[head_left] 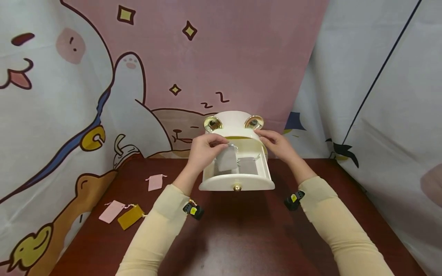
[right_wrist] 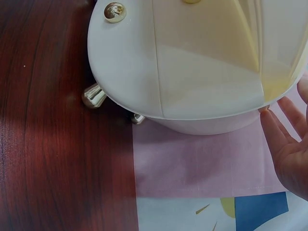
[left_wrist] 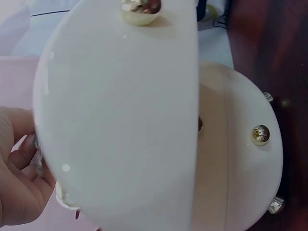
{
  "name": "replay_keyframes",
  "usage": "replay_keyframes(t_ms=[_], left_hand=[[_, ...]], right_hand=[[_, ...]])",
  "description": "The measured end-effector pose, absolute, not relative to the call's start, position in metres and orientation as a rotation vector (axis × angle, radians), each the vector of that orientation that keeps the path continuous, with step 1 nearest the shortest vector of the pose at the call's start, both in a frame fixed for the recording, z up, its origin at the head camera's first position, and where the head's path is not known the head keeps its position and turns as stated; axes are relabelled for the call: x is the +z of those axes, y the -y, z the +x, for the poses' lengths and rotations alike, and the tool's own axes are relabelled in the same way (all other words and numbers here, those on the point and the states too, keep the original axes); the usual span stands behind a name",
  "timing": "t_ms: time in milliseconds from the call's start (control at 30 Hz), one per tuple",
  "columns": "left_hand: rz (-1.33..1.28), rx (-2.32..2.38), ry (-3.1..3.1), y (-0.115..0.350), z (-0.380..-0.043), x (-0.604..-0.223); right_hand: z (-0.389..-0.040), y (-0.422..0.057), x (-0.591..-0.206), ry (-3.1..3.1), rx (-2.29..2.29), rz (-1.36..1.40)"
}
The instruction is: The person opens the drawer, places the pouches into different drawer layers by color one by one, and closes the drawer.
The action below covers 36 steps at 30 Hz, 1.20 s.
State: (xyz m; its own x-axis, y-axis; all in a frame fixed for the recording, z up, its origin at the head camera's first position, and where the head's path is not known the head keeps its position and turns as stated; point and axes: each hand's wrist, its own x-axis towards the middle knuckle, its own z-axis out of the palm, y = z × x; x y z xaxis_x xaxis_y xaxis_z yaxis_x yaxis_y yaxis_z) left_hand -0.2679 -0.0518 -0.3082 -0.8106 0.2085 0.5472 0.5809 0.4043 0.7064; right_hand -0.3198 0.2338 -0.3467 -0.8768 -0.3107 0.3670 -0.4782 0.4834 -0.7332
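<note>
A cream storage box (head_left: 233,122) with gold round ornaments stands on the table, its upper drawer (head_left: 238,182) pulled out. My left hand (head_left: 207,149) pinches a grey drawstring pouch (head_left: 227,160) by its top, over the drawer's left part. Inside, another grey pouch (head_left: 248,165) lies on the right. In the left wrist view the drawer front (left_wrist: 120,110) hides most of the pouch, and only a bit of string shows at the fingers. My right hand (right_wrist: 288,144) touches the box's right side near the drawer opening with its fingertips, fingers loosely extended.
Two pink pouches (head_left: 155,182) and a mustard-yellow pouch (head_left: 130,217) lie on the dark red table (head_left: 238,245), left of the box. Below the open drawer is a shut lower drawer with a gold knob (left_wrist: 260,135). A printed cloth (head_left: 259,57) hangs behind.
</note>
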Motion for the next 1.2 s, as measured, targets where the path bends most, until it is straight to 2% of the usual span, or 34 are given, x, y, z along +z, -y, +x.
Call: replay_keyframes(t_ms=[400,1200], left_hand=[[-0.808,-1.275,2.323,0.053,-0.264,-0.310],[-1.135,-1.220,2.367,0.081,-0.191,-0.297]], right_hand=[[-0.330,-0.237,-0.355,2.518,1.376,0.700],[-0.322,-0.234,-0.350,2.501,1.409,0.705]])
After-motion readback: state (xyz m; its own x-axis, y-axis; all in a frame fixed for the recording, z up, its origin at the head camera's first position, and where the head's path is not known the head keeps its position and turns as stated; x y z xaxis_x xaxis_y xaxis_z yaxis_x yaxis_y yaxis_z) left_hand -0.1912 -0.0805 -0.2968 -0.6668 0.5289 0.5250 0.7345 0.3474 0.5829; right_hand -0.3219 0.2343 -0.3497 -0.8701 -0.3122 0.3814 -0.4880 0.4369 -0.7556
